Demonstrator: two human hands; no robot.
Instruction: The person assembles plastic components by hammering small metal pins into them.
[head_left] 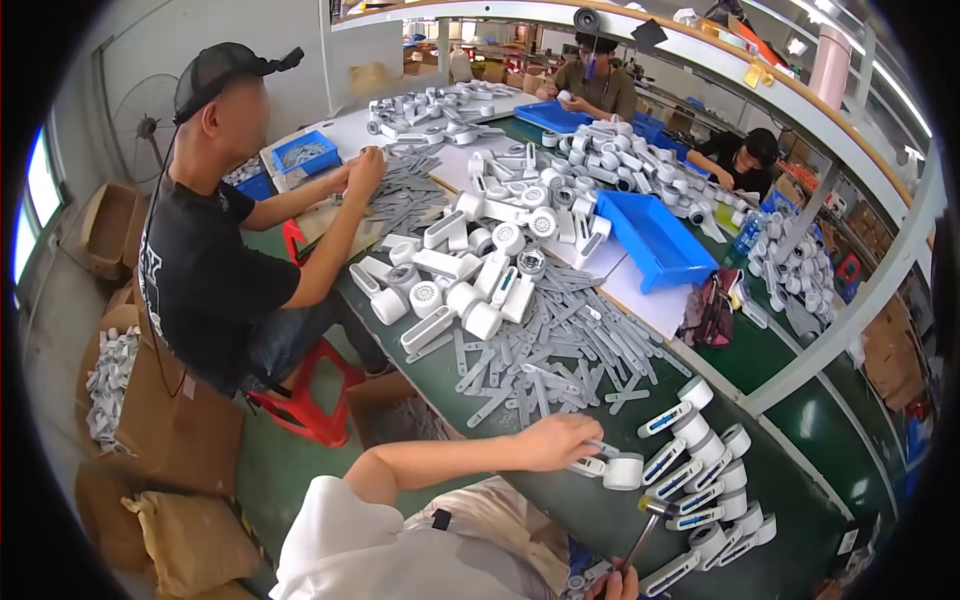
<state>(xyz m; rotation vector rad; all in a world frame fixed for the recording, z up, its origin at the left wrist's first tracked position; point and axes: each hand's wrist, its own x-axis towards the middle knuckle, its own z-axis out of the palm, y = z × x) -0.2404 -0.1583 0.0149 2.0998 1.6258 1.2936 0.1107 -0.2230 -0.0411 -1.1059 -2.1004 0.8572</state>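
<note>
left hand: your left hand point(560, 440) is down on the green surface point(560, 500), fingers clenched around the handle end of a white handheld part point(612, 468), pinning it flat.
white part: it's got a round head on the right end and a slim handle under your grip; it lies just left of the finished row.
right hand: your right hand point(612, 585) barely pokes in at the bottom edge, fingers wrapped on the grip of a small hammer point(645, 530).
hammer: shaft tilts up and right, metal head sits just below the white part, not touching it as far as I can see.
finished row: a stack of white pieces with blue strips point(705, 480) runs along your right, packed close together.
grey strips: a big loose heap of flat grey plastic strips point(545, 350) sits further up the surface, well apart from your hands.
blue tray: a blue tray point(655, 240) lies tipped beyond the heap.
others: a person in a black shirt point(215, 270) sits on a red stool point(300, 400) to your left, both hands in another strip pile.
</note>
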